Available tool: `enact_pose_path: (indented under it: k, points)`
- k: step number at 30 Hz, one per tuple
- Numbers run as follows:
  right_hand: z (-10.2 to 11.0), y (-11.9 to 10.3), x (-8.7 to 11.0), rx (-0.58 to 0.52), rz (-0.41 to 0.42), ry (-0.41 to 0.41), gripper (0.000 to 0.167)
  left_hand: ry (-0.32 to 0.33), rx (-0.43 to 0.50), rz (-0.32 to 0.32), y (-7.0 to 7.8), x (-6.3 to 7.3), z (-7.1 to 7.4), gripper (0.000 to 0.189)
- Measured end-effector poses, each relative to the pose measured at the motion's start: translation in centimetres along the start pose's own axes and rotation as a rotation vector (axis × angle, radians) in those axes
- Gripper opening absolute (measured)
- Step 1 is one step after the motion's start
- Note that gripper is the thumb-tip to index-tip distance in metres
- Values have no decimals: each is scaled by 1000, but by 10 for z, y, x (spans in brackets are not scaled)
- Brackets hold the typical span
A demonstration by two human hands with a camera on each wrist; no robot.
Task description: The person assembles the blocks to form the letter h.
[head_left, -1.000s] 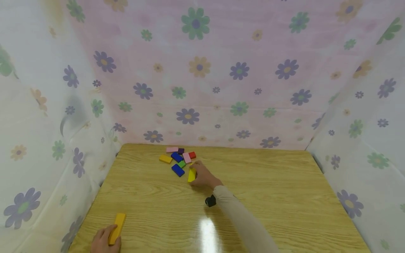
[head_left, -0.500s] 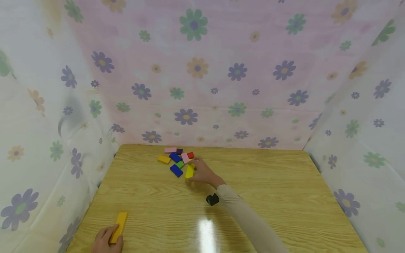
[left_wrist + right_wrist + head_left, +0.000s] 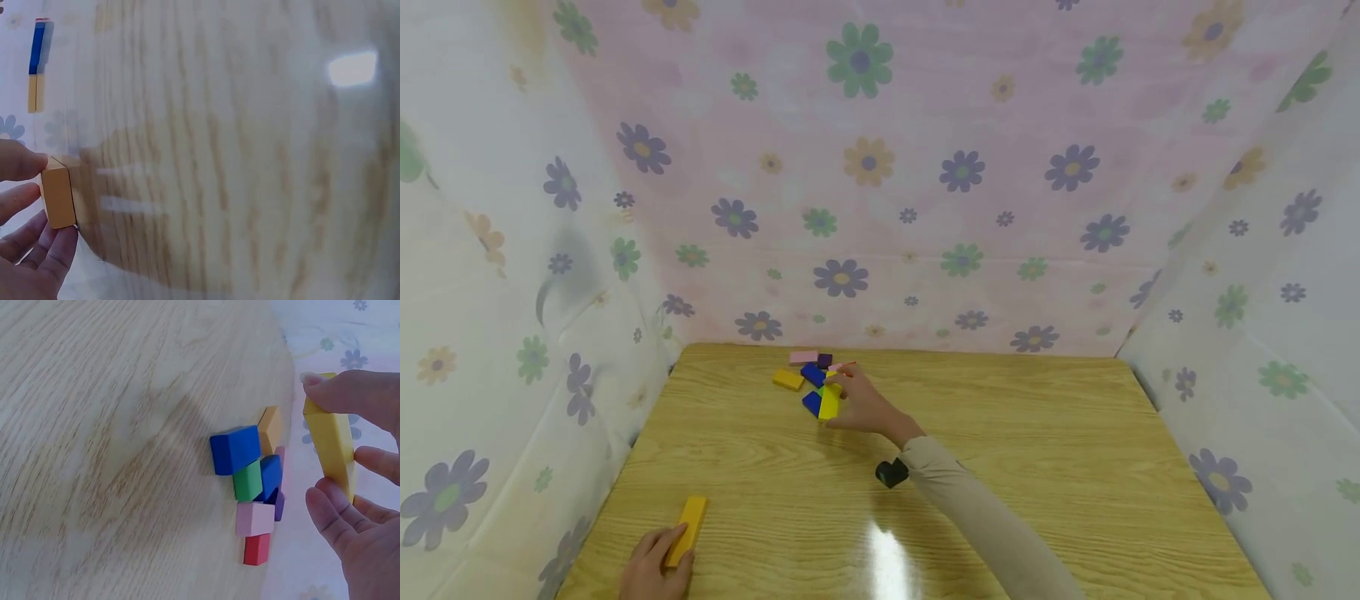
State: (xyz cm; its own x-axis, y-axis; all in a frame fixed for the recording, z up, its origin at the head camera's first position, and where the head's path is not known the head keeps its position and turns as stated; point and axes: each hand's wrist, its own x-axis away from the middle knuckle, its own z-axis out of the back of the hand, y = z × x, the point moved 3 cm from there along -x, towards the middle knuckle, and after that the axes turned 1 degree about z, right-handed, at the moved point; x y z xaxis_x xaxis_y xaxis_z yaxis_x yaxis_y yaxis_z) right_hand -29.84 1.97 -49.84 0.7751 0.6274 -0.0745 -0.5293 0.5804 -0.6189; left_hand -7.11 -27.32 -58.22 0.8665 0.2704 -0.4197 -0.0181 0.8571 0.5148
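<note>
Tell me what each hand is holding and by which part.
Right hand: the yellow block, by its two ends. Left hand: the orange block, by its near half.

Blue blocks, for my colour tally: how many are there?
2, in the right wrist view: near blue block above the green block, far blue block right of it. More may be hidden.

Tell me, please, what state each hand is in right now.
Left hand: closed, holding a long orange rectangular block.
Right hand: closed, holding a long yellow rectangular block.
</note>
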Motion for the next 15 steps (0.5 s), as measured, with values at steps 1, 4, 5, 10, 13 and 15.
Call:
enact_pose_path:
  k: [1,4,5,10,13,15]
  points:
    - [0,-1,-1,6,5,-3,67,-4,-3,-2,0,-1,0,36]
    - [0,-5,-2,-16,2,-8,66,-11,-1,-10,1,-3,-1,37]
    - [0,-7,-2,-20,-1,-9,67,-17,3,-10,3,-4,1,36]
    - [-2,-17,0,-62,3,-15,69,-23,16,-2,2,-5,0,37]
    - [-2,-22,0,-75,21,-25,69,-40,22,23,1,-5,0,36]
    - [0,-25,-2,-58,32,-20,69,-46,25,25,2,-7,0,36]
